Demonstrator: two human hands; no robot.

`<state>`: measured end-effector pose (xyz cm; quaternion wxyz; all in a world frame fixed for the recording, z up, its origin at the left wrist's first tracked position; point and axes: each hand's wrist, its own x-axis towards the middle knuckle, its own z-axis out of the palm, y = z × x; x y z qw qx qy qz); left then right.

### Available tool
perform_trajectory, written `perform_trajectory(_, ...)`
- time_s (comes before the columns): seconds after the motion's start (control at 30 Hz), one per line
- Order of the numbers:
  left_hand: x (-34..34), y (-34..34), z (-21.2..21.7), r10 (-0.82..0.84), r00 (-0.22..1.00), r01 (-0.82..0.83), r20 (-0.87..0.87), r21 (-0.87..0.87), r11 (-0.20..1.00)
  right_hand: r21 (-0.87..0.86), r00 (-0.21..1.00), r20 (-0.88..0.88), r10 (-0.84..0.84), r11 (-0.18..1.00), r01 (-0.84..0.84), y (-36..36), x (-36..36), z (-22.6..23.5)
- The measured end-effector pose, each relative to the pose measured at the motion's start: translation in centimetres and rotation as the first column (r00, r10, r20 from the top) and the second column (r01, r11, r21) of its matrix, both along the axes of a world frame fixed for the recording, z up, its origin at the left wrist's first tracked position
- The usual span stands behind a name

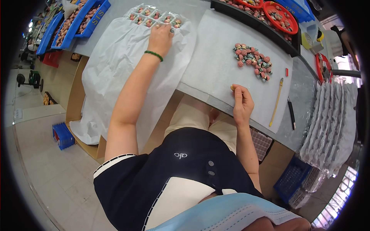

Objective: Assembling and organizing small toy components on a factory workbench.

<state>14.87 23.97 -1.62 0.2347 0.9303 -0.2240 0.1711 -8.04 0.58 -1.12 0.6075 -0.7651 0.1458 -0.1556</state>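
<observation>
My left hand (160,37), with a green bead bracelet at the wrist, reaches out and rests fingers-down on a clear compartment tray (154,17) filled with small pink pieces; it lies on white wrapping paper (115,65). Near the table's front edge, my right hand (242,103) sits on a white foam sheet (216,65), with the fingers curled around a small yellowish piece at the fingertips. A loose pile of small pink and green pieces (254,61) lies on the sheet, beyond the right hand.
A yellow stick (276,102), a black pen (291,112) and a small red piece (286,71) lie right of the pile. Blue bins (77,19) stand far left; red baskets (283,17) and a black tray far right. Stacked clear trays (331,119) fill the right side.
</observation>
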Motion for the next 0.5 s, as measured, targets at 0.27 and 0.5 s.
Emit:
perform_trajectory(0.27,-2.9,-2.8,-2.5,0.118,0.992,-0.098,-0.041,0.322,0.942,0.017,0.999,-0.002,0.045,0.999,-0.045,-2.2,0.5,-0.3)
perform_trajectory(0.5,-3.0,-4.4,-2.2,0.116,0.990,-0.083,-0.081,0.325,0.942,-0.556,0.988,0.156,0.002,0.827,0.085,-5.2,4.9,2.2)
